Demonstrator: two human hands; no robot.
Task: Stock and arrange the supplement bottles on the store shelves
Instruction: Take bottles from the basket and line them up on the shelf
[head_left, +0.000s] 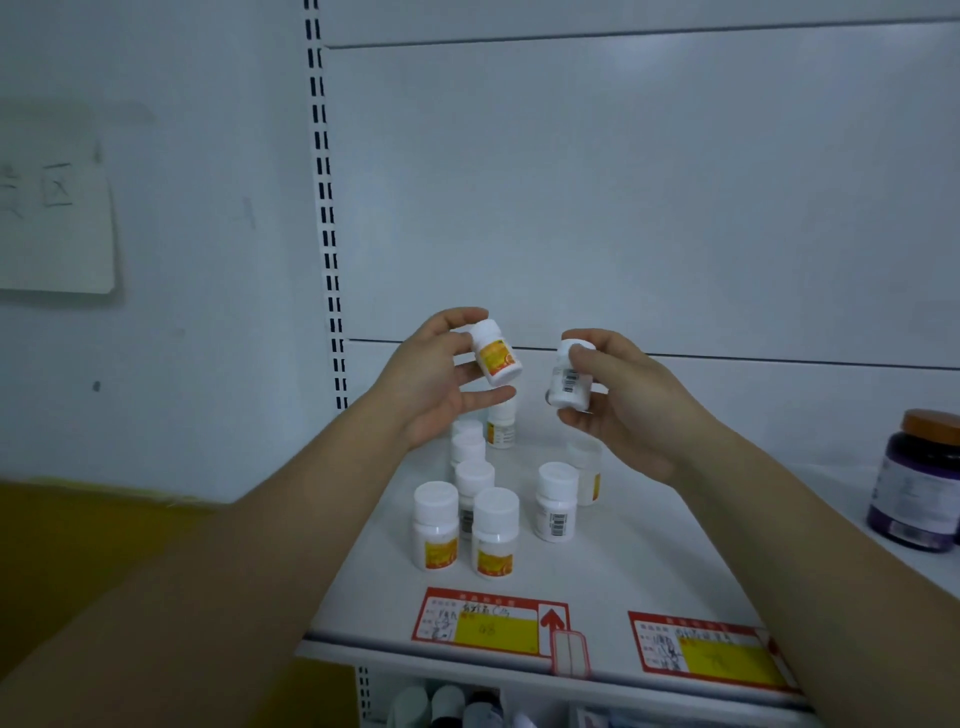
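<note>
Just above the white metal shelf (649, 545), the person's left grip (431, 379), a bare hand, held a small white plastic bottle with a yellow and red label (496, 356) between thumb and fingers. It was tilted, with its white cap up and to the left. The right grip (618, 395) had its fingers curled round a second small white bottle with a barcode facing the camera (569, 376), held nearly upright. The two held bottles were near each other but apart. Below them, a cluster of matching white-capped bottles (494, 530) stood upright on the shelf, most in a file running toward the back panel and two off to the right. A dark purple jar with a brown lid (917, 478) stood well apart at the shelf's right edge. Two red and yellow price tags (491, 621) lay along the front lip. A slotted white upright (327, 234) rose at the left, and beyond it a white paper notice (57, 208) hung on the wall.
</note>
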